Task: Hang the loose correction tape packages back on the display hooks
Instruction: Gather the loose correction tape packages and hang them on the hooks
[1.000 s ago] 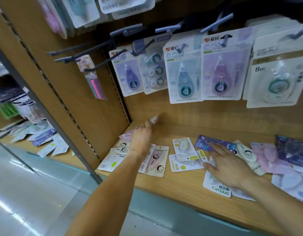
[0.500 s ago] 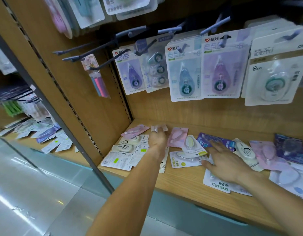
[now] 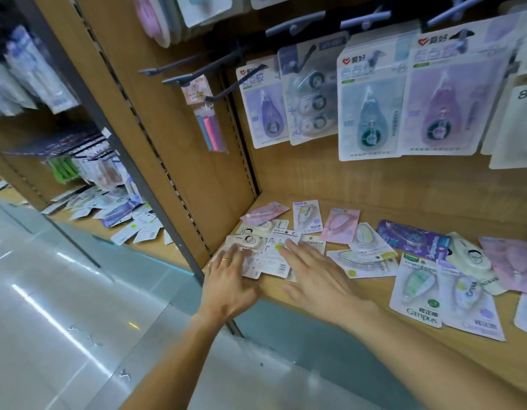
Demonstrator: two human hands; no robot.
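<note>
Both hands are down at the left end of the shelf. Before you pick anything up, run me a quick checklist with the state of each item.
1. Left hand free: ok, fingers straight, lying flat on the white packages.
2. Right hand free: ok, open over the same pile, holding nothing.
3. One package singled out: not ok, the white ones overlap each other.
4. Empty hook available: ok, bare dark hooks stick out at upper left.
5. Hang hole on the top package: cannot tell, too blurred.
6. Shelf work left: not ok, many loose packages lie across it.
</note>
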